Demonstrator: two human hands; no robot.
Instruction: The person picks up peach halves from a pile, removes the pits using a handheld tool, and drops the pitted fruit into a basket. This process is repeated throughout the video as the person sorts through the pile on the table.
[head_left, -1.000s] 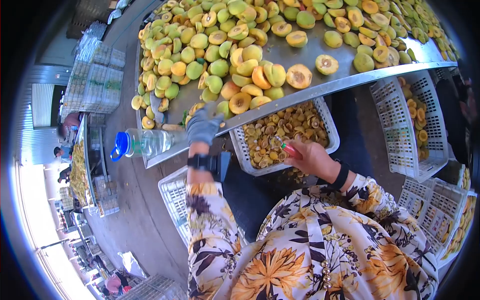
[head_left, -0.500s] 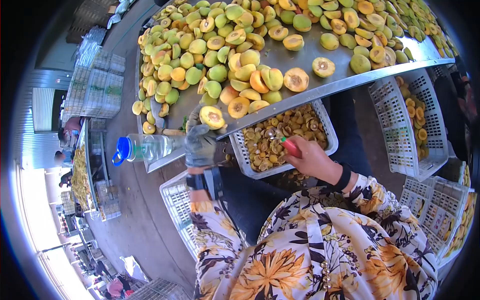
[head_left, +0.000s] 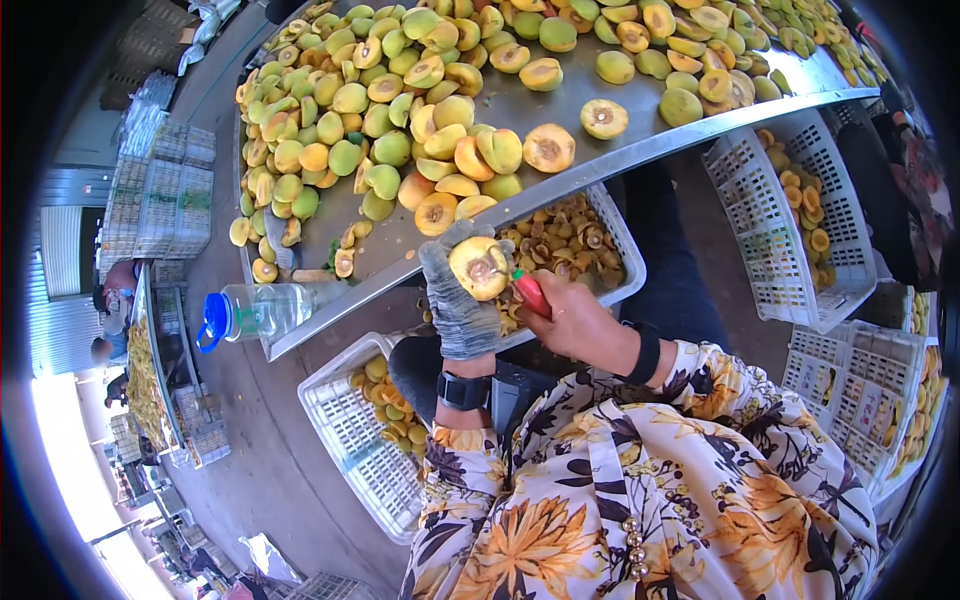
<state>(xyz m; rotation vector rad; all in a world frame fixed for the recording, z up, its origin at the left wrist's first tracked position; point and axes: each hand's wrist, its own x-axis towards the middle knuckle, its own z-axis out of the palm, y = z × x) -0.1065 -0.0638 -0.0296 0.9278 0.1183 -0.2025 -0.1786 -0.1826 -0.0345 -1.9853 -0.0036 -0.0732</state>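
My left hand (head_left: 462, 300), in a grey glove, holds a halved fruit (head_left: 479, 268) with its cut face up. Bare and closed, my right hand (head_left: 580, 318) grips a red-handled tool (head_left: 531, 294) with a green collar, whose tip meets the right side of the cut face. Both hands are just in front of the metal table's edge (head_left: 560, 188). Beneath them a white basket (head_left: 633, 262) holds many small brown and yellow pieces. Green and yellow fruit halves (head_left: 340, 155) are heaped on the table.
A clear bottle with a blue cap (head_left: 262, 312) lies at the table's left corner. White crates of fruit stand at lower left (head_left: 345, 440) and right (head_left: 760, 220). Stacked crates (head_left: 160, 200) and several people (head_left: 115, 285) are at far left.
My left hand has moved right and down with the fruit half, toward my right hand. The tool now meets the fruit. The camera view has shifted, showing more of the lower-left crate.
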